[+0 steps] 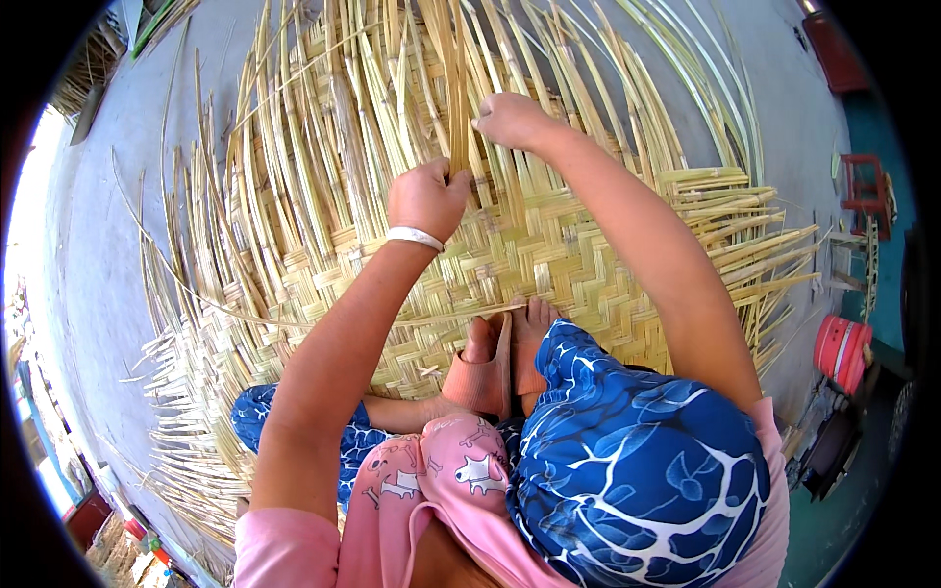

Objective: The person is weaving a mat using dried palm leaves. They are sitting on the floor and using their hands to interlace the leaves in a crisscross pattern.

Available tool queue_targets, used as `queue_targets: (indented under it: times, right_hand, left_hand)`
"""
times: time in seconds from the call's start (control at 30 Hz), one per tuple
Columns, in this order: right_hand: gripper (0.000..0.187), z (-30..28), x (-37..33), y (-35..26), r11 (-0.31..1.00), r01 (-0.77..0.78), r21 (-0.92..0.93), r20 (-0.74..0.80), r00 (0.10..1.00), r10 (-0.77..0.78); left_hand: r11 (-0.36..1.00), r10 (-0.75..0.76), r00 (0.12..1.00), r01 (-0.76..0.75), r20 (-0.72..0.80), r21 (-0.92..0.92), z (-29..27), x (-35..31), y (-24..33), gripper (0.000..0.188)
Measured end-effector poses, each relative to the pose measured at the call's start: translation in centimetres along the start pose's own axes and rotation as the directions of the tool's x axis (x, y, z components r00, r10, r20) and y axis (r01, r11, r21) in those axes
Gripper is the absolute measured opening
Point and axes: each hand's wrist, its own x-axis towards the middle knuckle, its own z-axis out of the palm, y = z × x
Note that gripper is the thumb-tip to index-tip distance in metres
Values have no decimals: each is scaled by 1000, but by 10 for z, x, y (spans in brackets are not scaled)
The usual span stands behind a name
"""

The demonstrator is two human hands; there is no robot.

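A partly woven mat (pixel 559 240) of split yellow-green reed lies under me, its middle in a tight slanting weave. My left hand (pixel 428 201), with a white band at the wrist, is closed round a few tan reed strips (pixel 458 93) that run upward, away from me. Just to its right and farther off, my right hand (pixel 512 121) is curled closed beside those strips, above the loose reeds. What its fingers grip is hidden. A long thin strip (pixel 431 318) crosses the mat in front of my feet.
Long loose reed ends (pixel 333 127) fan out beyond the weave; more stick out at the right (pixel 755 220) and left. My bare foot (pixel 534 318) and an orange cuff (pixel 477 380) rest on the mat. At the right stand a red stool (pixel 863 186) and a red round container (pixel 841 351).
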Motion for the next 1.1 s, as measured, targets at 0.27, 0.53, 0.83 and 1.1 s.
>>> queue_targets:
  times: [0.27,0.53,0.83,1.1]
  right_hand:
    - [32,2,19,-11,993,-115,5,-70,991,115]
    - [28,13,-2,-19,988,47,145,-331,944,3]
    - [29,25,-1,-13,928,50,368,-374,922,99]
    - [41,18,-20,2,32,-43,999,38,991,128]
  left_hand:
    - [992,-117,992,114,-45,-63,-3,-4,-1,33]
    - [981,-171,984,167,-40,-95,-3,0,-1,32]
    - [984,-105,975,74,-197,-159,5,-12,-3,35]
    - [976,-216,975,217,-50,-1,8,7,-3,31]
